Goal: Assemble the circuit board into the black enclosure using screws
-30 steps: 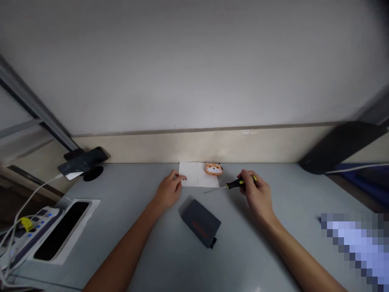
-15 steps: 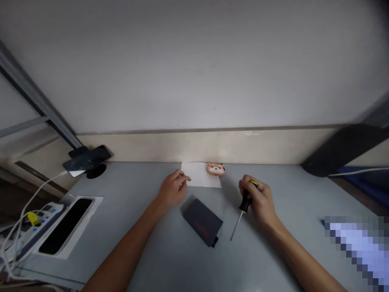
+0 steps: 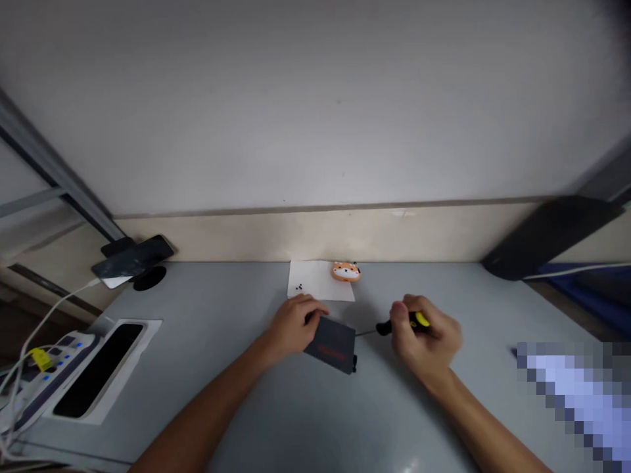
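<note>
A flat dark grey box point(image 3: 331, 346) with faint red lettering lies on the desk in front of me. My left hand point(image 3: 298, 323) grips its far left end, fingers curled over the edge. A small black part point(image 3: 354, 362) sticks out at the box's near right corner. My right hand point(image 3: 428, 334) is closed around the black and yellow handle of a screwdriver point(image 3: 384, 328). The shaft points left, and its tip is at the box's right end; whether it touches cannot be made out. Several tiny black pieces point(image 3: 299, 287), perhaps screws, rest on a white paper point(image 3: 320, 289) beyond the box.
An orange animal-faced case point(image 3: 346, 270) sits on the paper near the wall. To the left are a phone point(image 3: 101, 369) on white paper, a power strip point(image 3: 54, 374) with cables, and another phone point(image 3: 133, 257) on a stand. A dark panel point(image 3: 547, 240) stands far right.
My left hand has moved from the paper onto the box, which has turned slightly. The screwdriver has swung from pointing down to pointing left at the box. The black pieces now show on the paper.
</note>
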`<state>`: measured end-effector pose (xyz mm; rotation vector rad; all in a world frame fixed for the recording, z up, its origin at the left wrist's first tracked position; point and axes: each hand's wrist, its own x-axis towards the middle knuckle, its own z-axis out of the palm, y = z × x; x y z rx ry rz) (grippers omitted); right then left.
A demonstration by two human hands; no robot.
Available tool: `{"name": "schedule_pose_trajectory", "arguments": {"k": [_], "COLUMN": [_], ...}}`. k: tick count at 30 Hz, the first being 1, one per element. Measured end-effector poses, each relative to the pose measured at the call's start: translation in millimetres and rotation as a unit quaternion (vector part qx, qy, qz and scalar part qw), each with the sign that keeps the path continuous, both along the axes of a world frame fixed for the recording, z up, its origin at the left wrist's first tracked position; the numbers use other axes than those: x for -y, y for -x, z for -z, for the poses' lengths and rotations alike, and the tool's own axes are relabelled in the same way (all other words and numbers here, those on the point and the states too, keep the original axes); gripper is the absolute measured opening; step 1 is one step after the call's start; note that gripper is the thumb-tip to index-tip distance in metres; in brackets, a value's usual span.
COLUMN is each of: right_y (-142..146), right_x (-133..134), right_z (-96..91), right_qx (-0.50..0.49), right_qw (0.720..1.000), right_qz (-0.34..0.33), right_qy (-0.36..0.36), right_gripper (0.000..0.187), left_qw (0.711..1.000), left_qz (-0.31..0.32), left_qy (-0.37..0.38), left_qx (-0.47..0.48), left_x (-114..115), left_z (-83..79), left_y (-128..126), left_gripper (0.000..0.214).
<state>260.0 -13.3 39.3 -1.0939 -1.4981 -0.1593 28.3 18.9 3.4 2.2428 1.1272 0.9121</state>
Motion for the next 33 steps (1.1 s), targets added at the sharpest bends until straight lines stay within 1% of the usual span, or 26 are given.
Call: {"name": "schedule_pose_trajectory", "arguments": {"k": [3, 5, 6, 7, 9, 10, 12, 13, 14, 18, 22, 24, 25, 27, 29, 31, 33], "right_y": [-5, -7, -8, -8, -7, -7, -5, -3, -2, 1, -2, -5, -5, -4, 0, 7, 15], "right_x": [-2, -2, -2, -1, -1, -1, -1, -1, -1, -2, -6, -8, -9, -11, -12, -10, -5], "right_z": [0.0, 0.6, 1.3, 2.3, 4.8, 6.1, 8.0, 8.7, 9.2, 11.4, 12.7, 10.1, 7.8, 2.6, -1.0, -0.8, 3.0], "right_qx": [0.008, 0.010, 0.010, 0.008, -0.009, -0.025, -0.063, -0.080, -0.096, -0.136, -0.126, -0.127, -0.144, -0.203, -0.252, -0.249, -0.208], "right_qw": [1.000, 1.000, 0.999, 0.998, 0.994, 0.991, 0.986, 0.984, 0.982, 0.979, 0.983, 0.986, 0.987, 0.978, 0.966, 0.965, 0.970], "right_qz": [0.014, -0.001, -0.015, -0.031, -0.060, -0.071, -0.079, -0.078, -0.074, -0.070, -0.062, -0.036, -0.014, 0.031, 0.047, 0.017, -0.039], "right_qy": [0.001, 0.026, 0.040, 0.057, 0.094, 0.111, 0.133, 0.140, 0.143, 0.136, 0.120, 0.097, 0.076, 0.037, 0.035, 0.076, 0.118], "right_gripper": [0.028, 0.030, 0.031, 0.032, 0.033, 0.033, 0.033, 0.032, 0.032, 0.029, 0.030, 0.030, 0.031, 0.030, 0.029, 0.029, 0.029], "left_qw": [0.999, 0.999, 0.999, 0.999, 0.999, 0.996, 0.989, 0.985, 0.984, 0.985, 0.989, 0.991, 0.992, 0.993, 0.993, 0.994, 0.994], "left_qz": [-0.034, -0.043, -0.036, -0.019, 0.039, 0.070, 0.120, 0.135, 0.138, 0.119, 0.084, 0.068, 0.061, 0.052, 0.053, 0.068, 0.084], "left_qy": [-0.004, -0.015, -0.020, -0.021, -0.008, 0.009, 0.042, 0.053, 0.059, 0.067, 0.066, 0.060, 0.060, 0.065, 0.071, 0.066, 0.050], "left_qx": [-0.014, -0.027, -0.030, -0.032, -0.036, -0.047, -0.077, -0.092, -0.100, -0.103, -0.099, -0.094, -0.091, -0.085, -0.075, -0.059, -0.040], "left_x": [1, 2, 2, 2, 3, 3, 4, 4, 5, 8, 13, 15, 15, 16, 15, 14, 12], "left_z": [2.2, 0.6, -1.6, -4.8, -13.3, -17.8, -25.6, -28.2, -29.7, -28.3, -22.3, -18.2, -16.1, -12.7, -12.3, -15.7, -21.3], "left_y": [-3, -3, -1, 1, 8, 11, 18, 20, 21, 17, 9, 5, 4, 2, 2, 5, 10], "left_gripper": [0.031, 0.032, 0.032, 0.030, 0.022, 0.025, 0.051, 0.057, 0.059, 0.056, 0.053, 0.051, 0.052, 0.056, 0.060, 0.055, 0.045]}}
